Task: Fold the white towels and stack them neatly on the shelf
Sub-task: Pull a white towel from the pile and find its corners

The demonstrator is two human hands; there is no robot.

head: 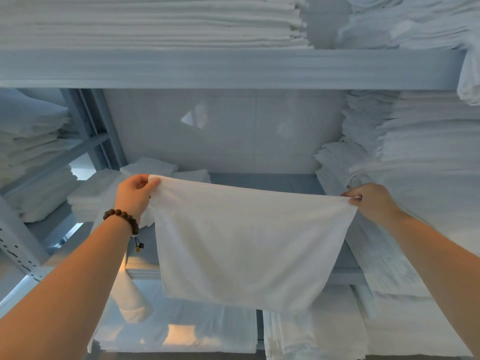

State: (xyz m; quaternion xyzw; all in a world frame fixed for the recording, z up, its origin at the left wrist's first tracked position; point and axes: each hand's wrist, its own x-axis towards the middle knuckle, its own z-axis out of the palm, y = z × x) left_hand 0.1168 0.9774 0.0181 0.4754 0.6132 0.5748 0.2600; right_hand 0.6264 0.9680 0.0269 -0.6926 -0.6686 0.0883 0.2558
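Head view: the person's left grip (135, 193), a bare hand, is pinching the upper left corner of a white towel (249, 242) between thumb and curled fingers. The right grip (371, 201) is pinching the upper right corner in the same way. The top edge is running taut from left to right between the two corners, sagging slightly in the middle, so the towel's long axis is lying across the view, parallel to the front edge of the shelf (272, 181). The rest of the cloth is hanging straight down as a flat, soft sheet with a fine woven texture, narrowing a little toward its lower edge. It is being held in the air, in front of the shelf opening and touching no board. Its lower part is dropping past the shelf's front edge.

A bracelet (122, 216) of round dark wooden beads is sitting on the left wrist, with a small tassel dangling from it.

Small folded towels (149, 166) are lying near the shelf's back left corner. A tall, rough-edged pile of linen (415, 141) is filling its right end. More flat stacked cloth (155, 22) is resting on the pale blue-grey board above (233, 68). A perforated metal post (15, 245) is standing at the left front corner.
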